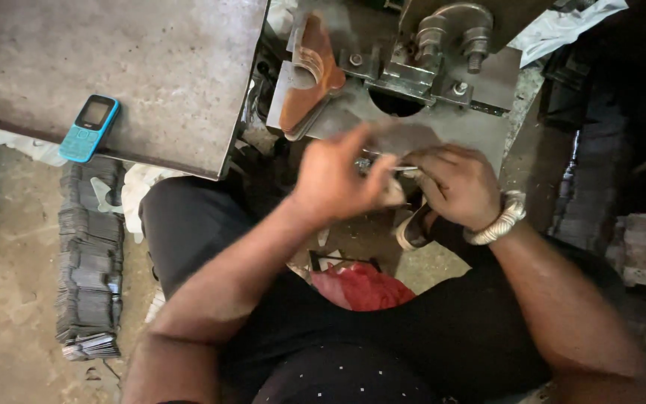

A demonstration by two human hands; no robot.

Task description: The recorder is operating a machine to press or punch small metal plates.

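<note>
Hands meet just below a grey steel press with bolts, a curved pipe-like clamp and a round dark opening (413, 67). The left hand (334, 179) is curled, thumb and fingers pinched on the end of a thin, flat, dull-grey metal strip (398, 169), which is blurred, so its exact outline cannot be told. The right hand (454, 183) is folded loosely over the strip's other end, fingers bent down and touching it; a thick, twisted silver-coloured bangle (499, 221) rings that wrist. The strip lies between the two hands, just in front of the press's flat plate and below the round opening. A rust-orange, curved metal piece (312, 71) leans against the press's left side. To the left, a broad, scuffed grey metal surface (151, 67) carries a small turquoise push-button phone (90, 128) near its front edge, well apart from the hands. On the dusty concrete floor (9, 254) beside the person's left leg lies a long stack of thin dark metal blanks (90, 269), their edges packed like cards. Crumpled red cloth (360, 288) rests between the black-clad knees.
</note>
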